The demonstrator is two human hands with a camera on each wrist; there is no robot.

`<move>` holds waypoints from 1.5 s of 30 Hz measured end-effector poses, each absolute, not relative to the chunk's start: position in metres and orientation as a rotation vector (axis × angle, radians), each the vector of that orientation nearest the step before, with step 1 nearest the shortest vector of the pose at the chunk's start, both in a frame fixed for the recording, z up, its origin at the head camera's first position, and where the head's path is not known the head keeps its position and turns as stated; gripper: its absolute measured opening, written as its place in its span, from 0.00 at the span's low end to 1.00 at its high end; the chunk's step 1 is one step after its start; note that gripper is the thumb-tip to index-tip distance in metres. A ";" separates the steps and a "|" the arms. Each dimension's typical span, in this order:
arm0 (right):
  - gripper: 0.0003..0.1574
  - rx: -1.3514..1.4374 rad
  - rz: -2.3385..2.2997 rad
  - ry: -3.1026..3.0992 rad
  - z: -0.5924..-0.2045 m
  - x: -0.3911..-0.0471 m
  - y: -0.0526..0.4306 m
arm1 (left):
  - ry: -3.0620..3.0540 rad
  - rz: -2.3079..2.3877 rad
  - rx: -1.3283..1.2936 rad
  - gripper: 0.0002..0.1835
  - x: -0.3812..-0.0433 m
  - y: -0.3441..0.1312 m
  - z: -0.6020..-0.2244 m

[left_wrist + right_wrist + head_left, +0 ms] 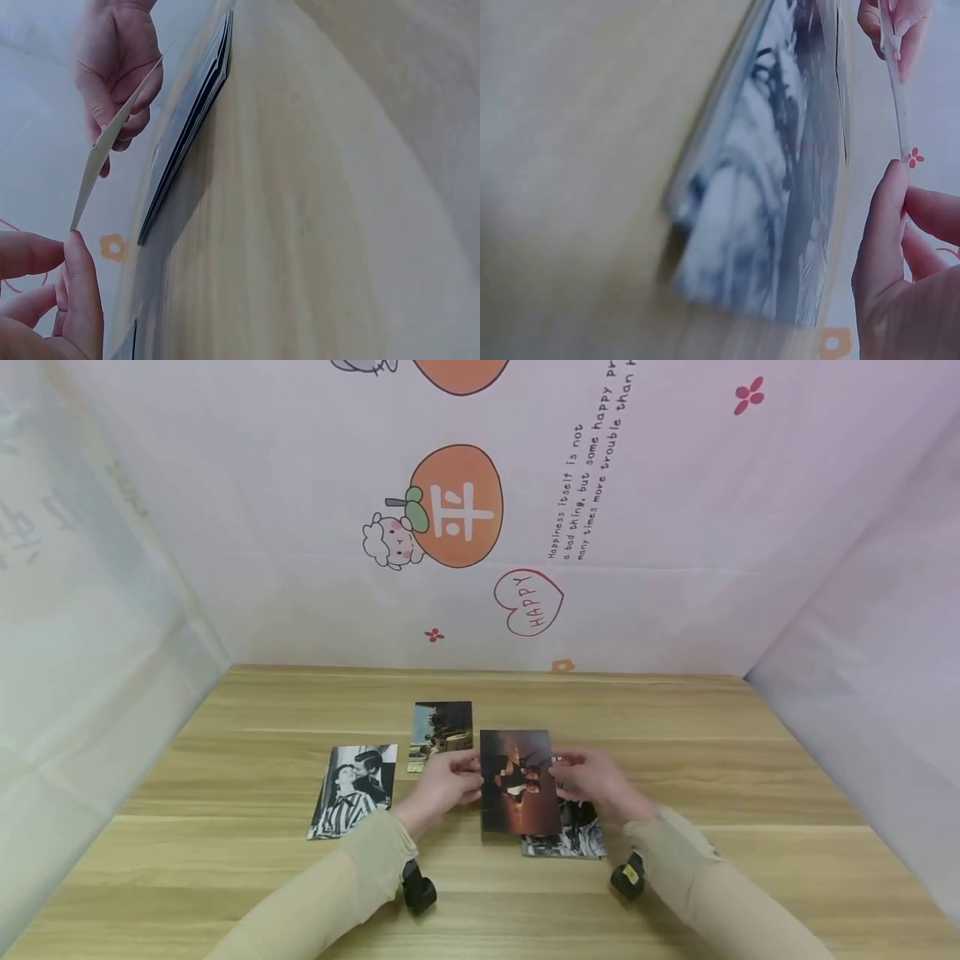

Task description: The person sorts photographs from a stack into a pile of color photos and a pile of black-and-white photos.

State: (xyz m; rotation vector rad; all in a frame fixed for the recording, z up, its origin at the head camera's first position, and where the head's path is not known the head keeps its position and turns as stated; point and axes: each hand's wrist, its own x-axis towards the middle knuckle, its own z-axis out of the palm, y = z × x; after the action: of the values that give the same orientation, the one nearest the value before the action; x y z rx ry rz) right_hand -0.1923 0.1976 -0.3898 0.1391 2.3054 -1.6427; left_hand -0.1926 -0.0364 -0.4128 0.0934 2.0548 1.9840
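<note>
Head view shows both hands raised over the table, pinching a dark red-brown photo card (pixel 517 785) between them. The left hand (pixel 444 783) grips its left edge and the right hand (pixel 596 781) its right edge, thumb and fingers closed down to the card's thickness. It hangs in the air, partly covering a stack of black-and-white photo cards (pixel 577 842) on the table; the left wrist view shows it clear of that stack. A black-and-white couple card (pixel 356 793) lies to the left, and a colour photo card (pixel 441 727) behind the left hand.

The held card should weigh almost nothing. Edge-on it looks thin yet fairly stiff, so it ought to carry its own shape, though a hard squeeze inward could bow or crease it. Its printed face is probably smooth, easy to smudge and inclined to slide. Opposite edges, held lightly near their middles, seem the best grip; the corners would likely dent first.
</note>
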 end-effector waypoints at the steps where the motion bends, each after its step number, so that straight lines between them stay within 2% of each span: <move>1: 0.29 0.147 -1.649 2.302 -0.389 -0.193 0.195 | 2.060 1.982 0.090 0.27 -0.193 -0.038 -0.413; 27: 0.28 0.066 -1.776 2.203 -0.374 -0.223 0.138 | 2.197 1.865 0.027 0.29 -0.215 -0.098 -0.398; 45: 0.25 0.213 -1.862 2.201 -0.380 -0.262 0.094 | 2.236 1.771 0.049 0.26 -0.251 -0.129 -0.390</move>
State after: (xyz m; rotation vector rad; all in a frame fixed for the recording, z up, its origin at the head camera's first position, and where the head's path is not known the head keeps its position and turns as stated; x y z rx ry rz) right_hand -0.2617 0.0938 -0.3799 0.2126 2.2011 -1.8618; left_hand -0.2507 -0.1287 -0.3901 0.0493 2.2358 1.7705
